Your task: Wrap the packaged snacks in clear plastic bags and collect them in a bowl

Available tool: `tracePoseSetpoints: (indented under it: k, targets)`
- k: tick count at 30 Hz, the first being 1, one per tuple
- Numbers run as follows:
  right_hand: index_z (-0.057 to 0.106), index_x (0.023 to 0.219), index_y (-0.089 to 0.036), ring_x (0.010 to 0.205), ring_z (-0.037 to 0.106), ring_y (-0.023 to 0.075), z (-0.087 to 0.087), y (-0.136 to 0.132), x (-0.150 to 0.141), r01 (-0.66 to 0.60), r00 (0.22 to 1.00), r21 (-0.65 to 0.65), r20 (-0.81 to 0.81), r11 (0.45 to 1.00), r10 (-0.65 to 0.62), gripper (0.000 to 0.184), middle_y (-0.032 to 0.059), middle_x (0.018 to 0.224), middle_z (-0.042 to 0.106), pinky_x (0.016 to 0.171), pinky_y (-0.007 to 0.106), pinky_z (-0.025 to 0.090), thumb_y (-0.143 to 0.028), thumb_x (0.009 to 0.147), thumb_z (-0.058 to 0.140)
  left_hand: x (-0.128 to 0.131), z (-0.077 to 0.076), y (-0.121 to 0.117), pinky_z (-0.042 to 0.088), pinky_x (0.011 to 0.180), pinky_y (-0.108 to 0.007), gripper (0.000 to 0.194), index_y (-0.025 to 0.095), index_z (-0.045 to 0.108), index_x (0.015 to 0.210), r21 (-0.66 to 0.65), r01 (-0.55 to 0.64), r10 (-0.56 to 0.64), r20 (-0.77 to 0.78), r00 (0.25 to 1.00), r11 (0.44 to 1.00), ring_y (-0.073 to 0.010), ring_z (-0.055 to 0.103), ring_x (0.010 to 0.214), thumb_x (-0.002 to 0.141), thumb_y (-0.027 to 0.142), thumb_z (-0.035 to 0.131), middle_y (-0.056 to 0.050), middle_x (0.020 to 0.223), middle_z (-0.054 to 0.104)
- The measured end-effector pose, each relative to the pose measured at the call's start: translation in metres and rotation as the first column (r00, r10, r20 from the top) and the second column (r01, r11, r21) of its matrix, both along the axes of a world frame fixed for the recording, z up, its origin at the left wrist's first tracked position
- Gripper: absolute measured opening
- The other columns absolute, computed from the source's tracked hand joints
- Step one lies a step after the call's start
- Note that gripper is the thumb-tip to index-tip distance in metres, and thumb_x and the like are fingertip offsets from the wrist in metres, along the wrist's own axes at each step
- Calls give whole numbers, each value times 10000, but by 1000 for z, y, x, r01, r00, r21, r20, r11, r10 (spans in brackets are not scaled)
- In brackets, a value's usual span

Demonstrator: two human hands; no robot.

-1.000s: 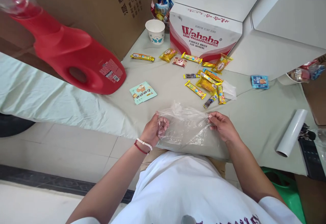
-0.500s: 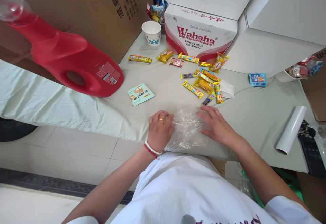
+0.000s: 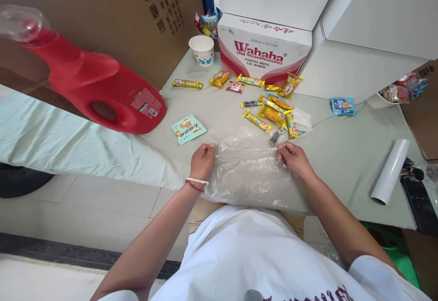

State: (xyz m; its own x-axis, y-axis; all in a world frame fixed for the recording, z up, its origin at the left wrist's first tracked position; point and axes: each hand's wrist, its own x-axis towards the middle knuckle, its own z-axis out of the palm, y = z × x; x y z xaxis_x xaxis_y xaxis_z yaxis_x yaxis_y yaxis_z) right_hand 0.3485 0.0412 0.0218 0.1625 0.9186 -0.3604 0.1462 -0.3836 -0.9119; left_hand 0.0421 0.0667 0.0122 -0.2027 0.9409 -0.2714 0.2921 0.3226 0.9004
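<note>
A clear plastic bag [image 3: 249, 177] lies spread on the cloth-covered table in front of my body. My left hand [image 3: 203, 160] is closed on its left upper edge. At the other side my right hand [image 3: 293, 158] pinches the bag's upper right edge. Between the two hands the plastic is pulled out flat, with wrinkles. Just beyond my right hand is a pile of wrapped snacks, among them a yellow snack stick [image 3: 256, 121] and a dark-ended snack stick [image 3: 277, 135]. A mint-green packet [image 3: 189, 129] lies beyond my left hand.
A red jug [image 3: 112, 91] stands on the left. Behind the snacks are a paper cup [image 3: 201, 50] and a Wahaba-style printed water carton [image 3: 263, 52]. A blue packet [image 3: 342, 106], a white roll [image 3: 390, 172] and a black phone-like object [image 3: 420, 205] are to the right.
My hands have moved apart and closed on the bag's edges. The crumpled bag is now spread wider and flatter between them.
</note>
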Motion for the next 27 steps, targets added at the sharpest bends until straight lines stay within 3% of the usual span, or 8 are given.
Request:
tracePoseSetpoints:
  k: [3, 6, 8, 10, 15, 19, 22, 27]
  targets:
    - [578, 803, -237, 444, 448, 126, -6, 0, -4, -21, 999, -3, 43, 1000, 21, 387, -33, 575, 572, 415, 267, 343, -609, 809, 683, -3, 11, -5, 464, 884, -404, 297, 189, 576, 1049, 322, -66, 179, -337, 924, 944, -247, 586, 938, 833, 387, 629, -86, 985, 622]
    - [577, 818, -242, 440, 454, 132, -9, 3, -10, -56, 993, 18, 106, 998, 54, 347, -34, 579, 577, 436, 273, 350, -581, 854, 641, 3, 22, -16, 381, 1077, -504, 281, 181, 620, 1138, 526, 287, 105, -595, 797, 801, -317, 561, 1216, 887, 304, 589, -163, 1189, 648]
    - [572, 805, -242, 450, 456, 133, -8, 6, -12, -86, 985, 39, 154, 996, 79, 338, -33, 586, 582, 465, 278, 357, -570, 881, 605, 9, 21, -20, 347, 1125, -507, 297, 200, 646, 1204, 427, 565, -126, -709, 694, 706, -314, 545, 1310, 945, 294, 533, -157, 1273, 667]
    - [577, 785, -235, 474, 461, 135, -7, 8, -12, -107, 969, 60, 229, 992, 90, 337, -29, 594, 586, 499, 280, 362, -554, 896, 578, 14, 12, -19, 313, 1167, -515, 396, 193, 608, 1339, 274, 710, -294, -771, 565, 649, -316, 493, 1403, 988, 320, 477, -164, 1422, 615]
    - [672, 827, -205, 579, 488, 148, -7, 0, 14, -127, 895, 74, 438, 989, 82, 313, -9, 650, 601, 556, 271, 359, -506, 861, 595, 9, -19, -12, 152, 1248, -590, 640, 120, 370, 1572, 39, 767, -395, -840, 372, 640, -336, 313, 1538, 1021, 444, 395, -191, 1647, 348]
    - [699, 833, -190, 595, 504, 154, 1, 3, 52, -54, 837, 54, 547, 997, 16, 330, -8, 643, 608, 567, 270, 359, -500, 828, 583, 5, -23, -14, 97, 1267, -600, 740, 104, 281, 1611, -10, 774, -386, -871, 305, 634, -320, 233, 1573, 1020, 545, 339, -175, 1683, 253]
    - [702, 835, -181, 606, 527, 158, 18, 35, 76, 6, 771, 132, 630, 991, -89, 336, 4, 666, 633, 585, 276, 373, -502, 816, 604, 5, -20, -15, 89, 1272, -598, 750, 105, 276, 1614, -38, 773, -387, -881, 273, 633, -313, 220, 1578, 1020, 560, 318, -157, 1689, 233]
    - [693, 868, -173, 731, 590, 198, 38, 144, 89, 53, 643, 240, 735, 969, -217, 247, 57, 805, 686, 695, 317, 434, -409, 832, 633, 7, -20, -14, 85, 1275, -598, 744, 108, 268, 1618, -41, 770, -384, -883, 270, 636, -313, 227, 1576, 1023, 553, 317, -151, 1692, 216]
